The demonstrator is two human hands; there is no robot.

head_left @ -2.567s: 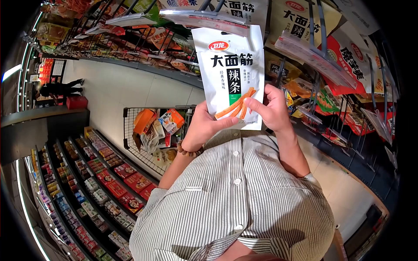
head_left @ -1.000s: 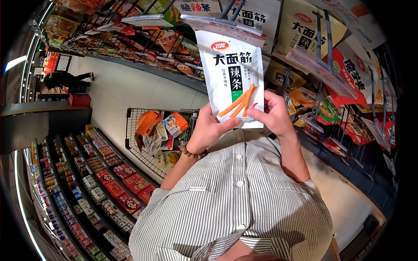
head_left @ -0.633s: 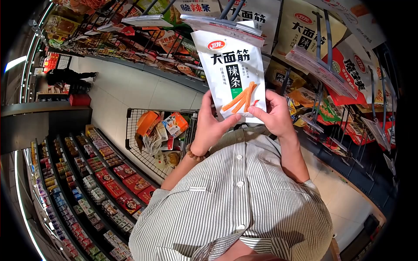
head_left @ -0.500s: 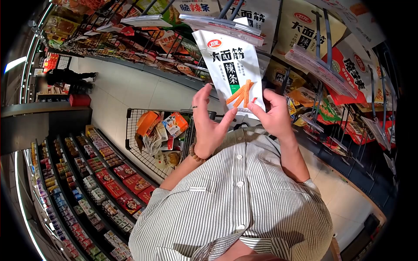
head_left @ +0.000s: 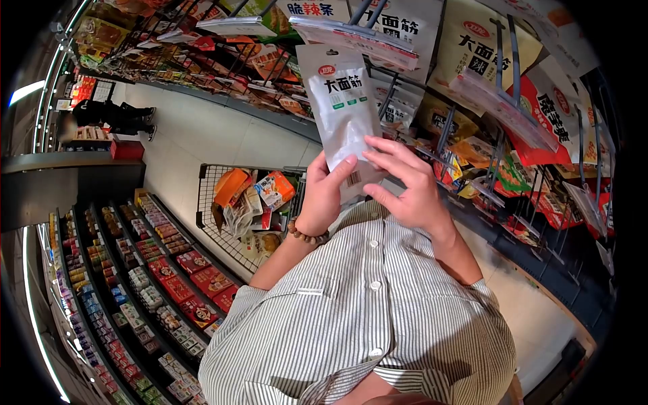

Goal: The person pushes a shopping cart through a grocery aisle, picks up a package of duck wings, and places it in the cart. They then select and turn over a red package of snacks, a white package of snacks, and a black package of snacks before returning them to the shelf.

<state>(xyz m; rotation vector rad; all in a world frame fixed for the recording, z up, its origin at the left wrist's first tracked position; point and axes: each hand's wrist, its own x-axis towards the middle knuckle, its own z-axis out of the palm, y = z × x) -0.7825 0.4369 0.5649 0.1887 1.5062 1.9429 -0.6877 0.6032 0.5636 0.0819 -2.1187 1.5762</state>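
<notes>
A white snack bag (head_left: 343,111) is held up in front of my chest, its back face toward me with a red oval logo, large black characters, small green labels and a barcode near the bottom. My left hand (head_left: 322,199) grips the lower left edge, thumb lying on the face and fingers mostly hidden behind. Against the lower right side rest the fingertips of my right hand (head_left: 410,187), its fingers stretched out and thumb apart. Similar white bags (head_left: 398,34) hang on the rack just beyond.
Metal hooks and price-tag holders (head_left: 503,111) jut from the rack on the right. A shopping cart (head_left: 219,229) with several packaged foods stands at my left. Beyond it are stepped shelves (head_left: 145,283) of small goods. A person in dark clothes (head_left: 111,115) is far down the aisle.
The bag has been turned from its front, with the picture of orange sticks, to its back. My left hand has closed on its lower edge, and my right fingers have opened out.
</notes>
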